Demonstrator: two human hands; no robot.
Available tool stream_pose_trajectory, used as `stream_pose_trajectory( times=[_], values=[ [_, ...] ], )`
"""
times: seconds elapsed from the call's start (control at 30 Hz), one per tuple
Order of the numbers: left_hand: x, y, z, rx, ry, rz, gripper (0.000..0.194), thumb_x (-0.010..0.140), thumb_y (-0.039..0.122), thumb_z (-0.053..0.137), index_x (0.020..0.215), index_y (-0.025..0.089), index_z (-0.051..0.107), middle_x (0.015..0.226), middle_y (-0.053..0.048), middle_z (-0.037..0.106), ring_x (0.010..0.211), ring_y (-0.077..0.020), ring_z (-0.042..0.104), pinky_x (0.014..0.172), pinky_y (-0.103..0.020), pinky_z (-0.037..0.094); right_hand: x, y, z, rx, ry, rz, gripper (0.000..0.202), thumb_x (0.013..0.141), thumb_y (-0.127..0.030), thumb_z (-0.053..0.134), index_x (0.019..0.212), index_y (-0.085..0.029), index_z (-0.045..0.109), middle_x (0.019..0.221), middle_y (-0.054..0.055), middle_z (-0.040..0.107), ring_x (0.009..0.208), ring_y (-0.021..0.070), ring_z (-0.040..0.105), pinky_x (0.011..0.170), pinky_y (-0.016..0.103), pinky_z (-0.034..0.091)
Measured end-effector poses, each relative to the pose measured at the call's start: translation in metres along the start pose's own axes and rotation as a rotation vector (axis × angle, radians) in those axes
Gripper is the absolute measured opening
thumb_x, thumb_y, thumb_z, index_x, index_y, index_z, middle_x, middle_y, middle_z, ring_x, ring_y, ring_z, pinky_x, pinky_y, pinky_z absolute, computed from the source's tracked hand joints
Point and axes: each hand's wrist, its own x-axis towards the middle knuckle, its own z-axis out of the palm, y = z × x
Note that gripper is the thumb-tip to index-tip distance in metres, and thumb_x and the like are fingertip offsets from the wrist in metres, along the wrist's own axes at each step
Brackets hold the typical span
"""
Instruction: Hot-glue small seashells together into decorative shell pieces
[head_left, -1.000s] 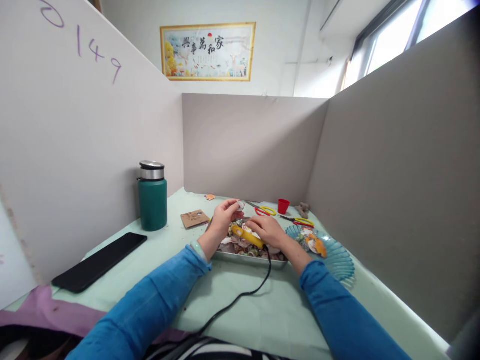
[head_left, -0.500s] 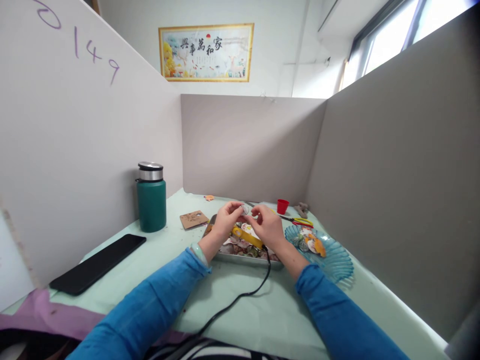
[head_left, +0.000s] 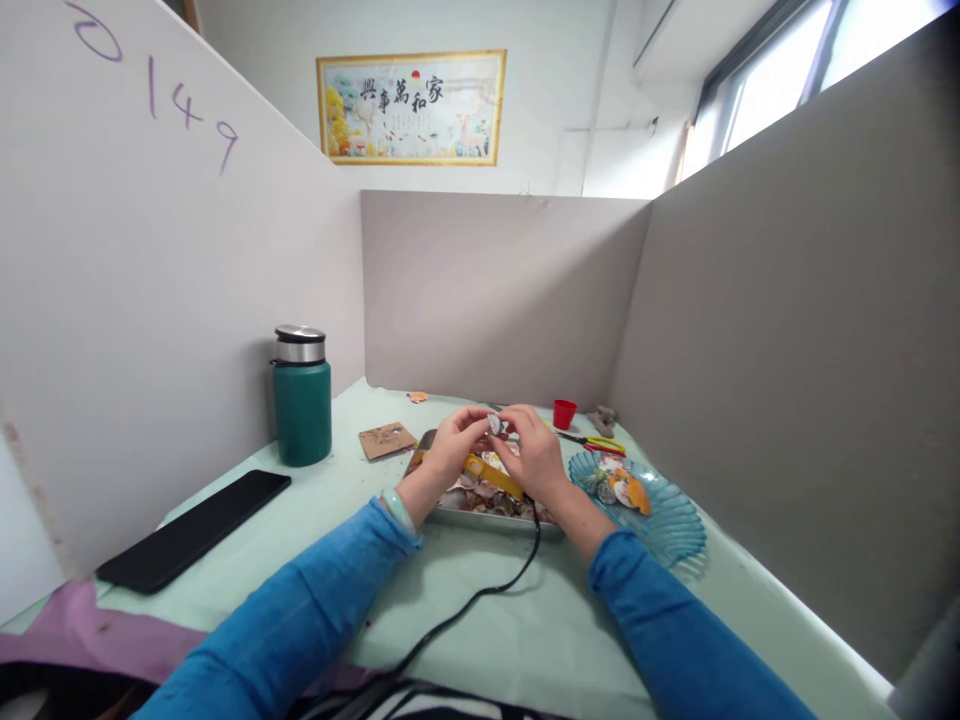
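Observation:
Between the fingertips of both my hands is a small whitish shell (head_left: 494, 424). My left hand (head_left: 450, 445), with a pale green bangle at the wrist, pinches it from the left. From the other side, my right hand (head_left: 535, 455) grips it with thumb and fingers. Both hands are raised over a metal tray (head_left: 491, 521) full of shells (head_left: 480, 497). Lying across the tray under my hands is a yellow corded tool (head_left: 496, 474); its tip is hidden. Its black cord (head_left: 480, 595) runs toward me over the table.
To the right sits a blue glass plate (head_left: 675, 530) with several shells, orange and white. Behind it are scissors (head_left: 600, 444) and a red cup (head_left: 565, 414). On the left are a brown card (head_left: 387, 440), a green bottle (head_left: 302, 410) and a black phone (head_left: 195, 530). Partitions enclose the table.
My right hand has shifted slightly left, closer to my left hand, and its fingers now close on the shell. The shell has turned, showing more of its face.

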Motion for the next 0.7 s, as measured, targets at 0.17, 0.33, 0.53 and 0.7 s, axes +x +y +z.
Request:
stream_pose_trajectory(
  times=[0.17,0.33,0.53,0.7],
  values=[
    [0.0005,-0.0027,-0.0003,0.084,0.028,-0.005,0.029,0.067,0.032,0.068,0.088,0.014,0.058,0.084,-0.005,0.063,0.076,-0.0166,0.062,0.063,-0.028,0.052,-0.0013,0.0025,0.0035,-0.027,-0.016,0.005,0.02,0.079,-0.021,0.052,0.098,-0.018,0.051,0.093,0.007,0.059,0.08,0.0179,0.056,0.074,0.03,0.044],
    [0.0014,-0.0038,-0.0013,0.135,0.049,0.011,0.029,0.067,0.032,0.067,0.088,0.014,0.056,0.081,-0.004,0.061,0.072,-0.0142,0.06,0.06,-0.026,0.053,-0.0014,0.0033,0.0032,-0.035,-0.038,0.007,0.018,0.079,-0.019,0.051,0.097,-0.017,0.05,0.087,0.006,0.057,0.077,0.017,0.055,0.071,0.028,0.043],
    [0.0041,-0.0071,-0.0039,0.193,0.088,0.046,0.025,0.067,0.031,0.066,0.08,0.014,0.052,0.074,-0.001,0.058,0.066,-0.0126,0.059,0.056,-0.025,0.052,-0.0006,0.0028,0.0018,-0.06,-0.061,-0.005,0.017,0.079,-0.019,0.051,0.096,-0.016,0.05,0.087,0.007,0.056,0.075,0.0176,0.054,0.069,0.028,0.042],
    [0.0041,-0.0067,-0.0042,0.258,0.128,0.056,0.022,0.067,0.03,0.064,0.077,0.014,0.053,0.069,0.0,0.057,0.061,-0.0115,0.059,0.057,-0.025,0.052,-0.0008,0.0031,0.0019,-0.092,-0.076,-0.031,0.016,0.079,-0.019,0.052,0.095,-0.017,0.051,0.087,0.007,0.057,0.076,0.0188,0.054,0.068,0.029,0.042]
  ],
)
